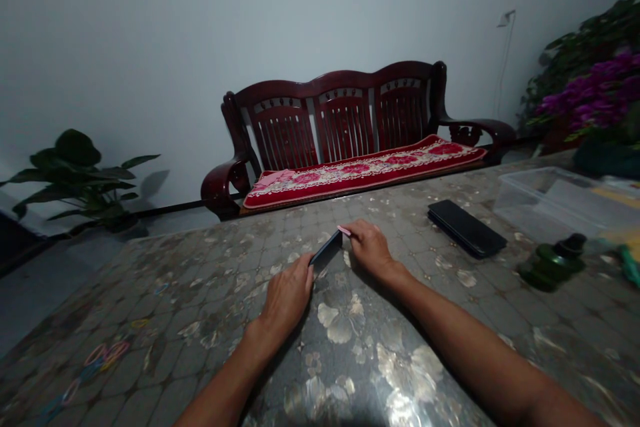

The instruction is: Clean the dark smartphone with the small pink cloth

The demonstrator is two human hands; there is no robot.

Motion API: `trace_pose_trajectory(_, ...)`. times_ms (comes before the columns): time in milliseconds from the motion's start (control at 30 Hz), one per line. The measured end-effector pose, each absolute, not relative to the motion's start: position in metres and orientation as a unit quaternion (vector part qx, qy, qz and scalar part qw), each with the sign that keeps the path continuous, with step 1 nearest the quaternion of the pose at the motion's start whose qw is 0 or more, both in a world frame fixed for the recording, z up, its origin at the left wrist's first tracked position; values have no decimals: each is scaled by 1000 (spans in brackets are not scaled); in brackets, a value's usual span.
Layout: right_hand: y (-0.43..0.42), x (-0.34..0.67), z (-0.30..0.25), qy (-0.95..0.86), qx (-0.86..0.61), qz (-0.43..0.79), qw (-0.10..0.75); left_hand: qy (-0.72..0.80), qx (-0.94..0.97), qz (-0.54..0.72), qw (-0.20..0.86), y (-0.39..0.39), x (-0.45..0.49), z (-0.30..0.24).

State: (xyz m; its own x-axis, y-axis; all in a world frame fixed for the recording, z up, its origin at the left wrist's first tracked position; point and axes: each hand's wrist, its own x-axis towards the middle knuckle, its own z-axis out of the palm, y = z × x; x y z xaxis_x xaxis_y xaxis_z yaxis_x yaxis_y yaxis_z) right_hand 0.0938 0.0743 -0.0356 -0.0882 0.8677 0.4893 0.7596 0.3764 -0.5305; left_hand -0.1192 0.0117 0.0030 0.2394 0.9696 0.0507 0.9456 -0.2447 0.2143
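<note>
Above the patterned tablecloth, my left hand (290, 293) is closed on the near end of a thin, dark flat slab (327, 251) that looks like a phone, tilted on its edge. My right hand (371, 248) is at the slab's far end, its fingers pinched on a small pink strip (344, 231). The strip lies against the slab's corner; whether it goes round the slab I cannot tell. Several coloured bands (103, 355) lie on the cloth to the left, with a yellow band (139, 323) a little apart from them.
Right of my hands lie a stack of black flat cases (467, 228), a green bottle (551, 265) with a black cap, and a clear plastic box (530, 197). Beyond the table (225, 247) stands a wooden bench (345, 113); plants flank it.
</note>
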Motion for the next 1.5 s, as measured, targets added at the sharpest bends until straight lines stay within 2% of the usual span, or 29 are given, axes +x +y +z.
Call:
trace_pose_trajectory(167,75,94,-34,-733,-578,118,339,565,813,120,71,18,-125,2)
trace_pose_trajectory(300,77,94,-37,-734,-595,127,302,564,818,87,75,24,-121,11)
trace_pose_trajectory(500,77,95,-38,-731,-600,132,298,576,815,-20,55,36,-98,19)
trace_pose_trajectory(633,79,101,-41,-725,-590,151,320,571,817,13,84,44,-98,13)
trace_pose_trajectory(767,84,102,-43,-703,-559,185,399,543,799,168,195,56,-108,4)
trace_pose_trajectory(900,89,101,-37,-670,-517,199,493,521,681,322,400,59,-107,-1)
trace_pose_trajectory(1000,91,105,-28,-653,-500,175,542,494,531,387,570,55,-101,1)
trace_pose_trajectory(1133,89,109,-15,-646,-477,127,582,416,373,422,714,50,-92,7)
trace_pose_trajectory(1267,78,105,2,-681,-433,96,583,358,285,410,789,52,-81,14)
trace_pose_trajectory(1500,60,103,29,-700,-381,51,603,254,245,495,794,52,-63,30)
